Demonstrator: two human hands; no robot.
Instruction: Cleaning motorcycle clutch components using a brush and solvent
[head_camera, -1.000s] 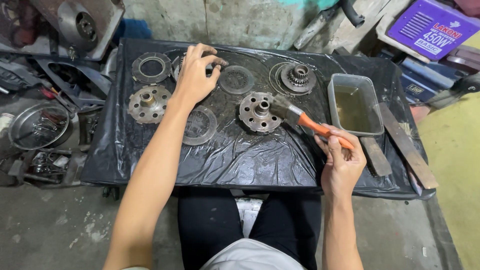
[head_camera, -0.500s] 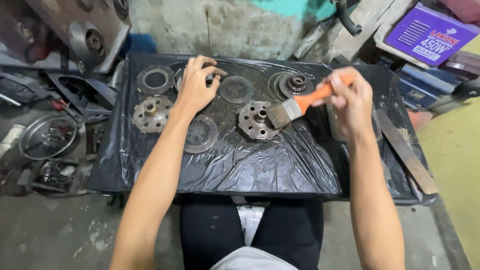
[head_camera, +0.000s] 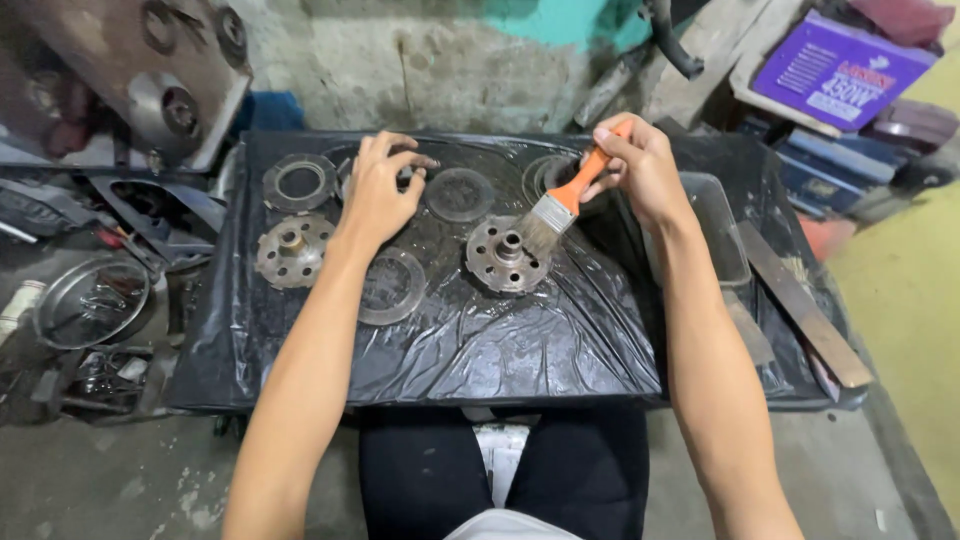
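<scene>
Head view: right hand (head_camera: 640, 165) grips an orange-handled paintbrush (head_camera: 560, 205), bristles touching the round grey metal hub (head_camera: 505, 255) mid-surface; left hand (head_camera: 380, 190), fingers spread, rests on another disc. Brushing looks underway; other discs seemingly remain.

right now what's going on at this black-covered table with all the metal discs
A person sits at a low table covered in black plastic sheeting, with round metal machine parts spread over it. Their right hand holds an orange-handled paintbrush, its bristles angled down beside a holed metal hub. Their left hand rests spread on a disc at the back of the table. More rings and plates lie around, and a rectangular tray sits to the right, partly hidden by the forearm.
</scene>
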